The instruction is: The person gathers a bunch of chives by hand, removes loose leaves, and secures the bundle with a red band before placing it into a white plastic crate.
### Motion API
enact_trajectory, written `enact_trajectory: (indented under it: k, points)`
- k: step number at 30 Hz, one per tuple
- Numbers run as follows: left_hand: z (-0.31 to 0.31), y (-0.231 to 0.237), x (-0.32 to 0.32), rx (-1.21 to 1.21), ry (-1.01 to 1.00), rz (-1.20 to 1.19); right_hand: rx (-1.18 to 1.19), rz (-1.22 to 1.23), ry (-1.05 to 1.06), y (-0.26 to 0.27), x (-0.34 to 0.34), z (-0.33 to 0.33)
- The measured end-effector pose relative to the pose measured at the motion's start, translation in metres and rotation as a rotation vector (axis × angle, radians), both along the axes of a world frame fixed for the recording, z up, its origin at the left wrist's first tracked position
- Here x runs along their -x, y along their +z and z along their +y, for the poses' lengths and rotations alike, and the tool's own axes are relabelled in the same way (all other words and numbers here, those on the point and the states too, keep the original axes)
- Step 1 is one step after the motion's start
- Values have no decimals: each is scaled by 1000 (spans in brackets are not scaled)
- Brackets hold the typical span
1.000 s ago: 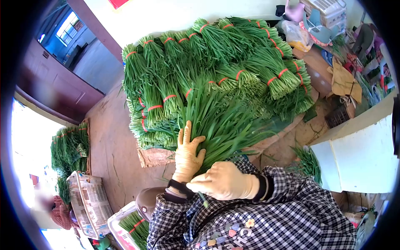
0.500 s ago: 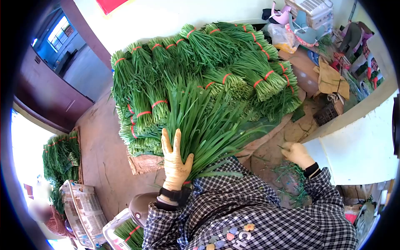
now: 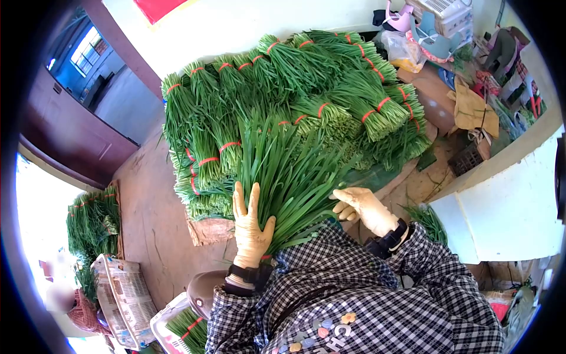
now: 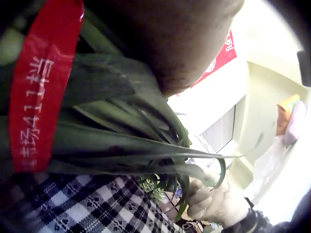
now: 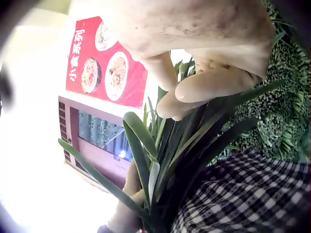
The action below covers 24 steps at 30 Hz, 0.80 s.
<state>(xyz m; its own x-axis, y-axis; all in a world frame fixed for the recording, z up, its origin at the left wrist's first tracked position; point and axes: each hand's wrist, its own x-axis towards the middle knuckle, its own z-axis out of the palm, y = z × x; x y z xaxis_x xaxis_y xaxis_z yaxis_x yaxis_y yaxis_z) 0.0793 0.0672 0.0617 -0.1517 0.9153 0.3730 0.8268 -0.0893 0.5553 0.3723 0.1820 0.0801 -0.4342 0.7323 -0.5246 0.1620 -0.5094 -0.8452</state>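
Against the leafy green bunch (image 3: 289, 194), left hand (image 3: 252, 231) straight-fingered, right hand (image 3: 367, 210) part-curled beside it, hold unclear

A purple door (image 3: 76, 127) stood open on the far left, with a window (image 3: 88, 56) beyond it. A red poster (image 5: 114, 70) with pictures of food in bowls hung on the white wall (image 3: 212, 35). In the far right corner were white plastic drawers (image 3: 453, 26), a pale blue item (image 3: 433, 46) and a clear plastic bag (image 3: 401, 50). A tan sheet (image 3: 471, 109) lay just beyond a dark basket (image 3: 466, 159) on the right, with a white panel (image 3: 501, 206) nearer. A patterned crate (image 3: 125, 295) and a white crate (image 3: 159, 328) sat near left.
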Motion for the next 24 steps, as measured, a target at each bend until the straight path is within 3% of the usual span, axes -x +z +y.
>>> enact_trajectory:
  k: [8, 10, 14, 16, 20, 24]
  points:
    - [1, 5, 1, 39, -31, 30, 13, 141, -88, -5, 22, -2]
    - [-4, 12, 5, 67, -132, -79, -31, 102, -68, -5, 22, -5]
    - [-14, 18, 19, 195, -224, -74, -205, 120, -87, 5, 20, -25]
    - [-19, 17, 22, 212, -213, -118, -282, 300, -127, 9, 21, -33]
    - [-27, 17, 23, 303, -208, -126, -480, 181, -96, 30, 25, -38]
    - [-28, 17, 21, 279, -212, -103, -704, 276, -49, 28, 34, -34]
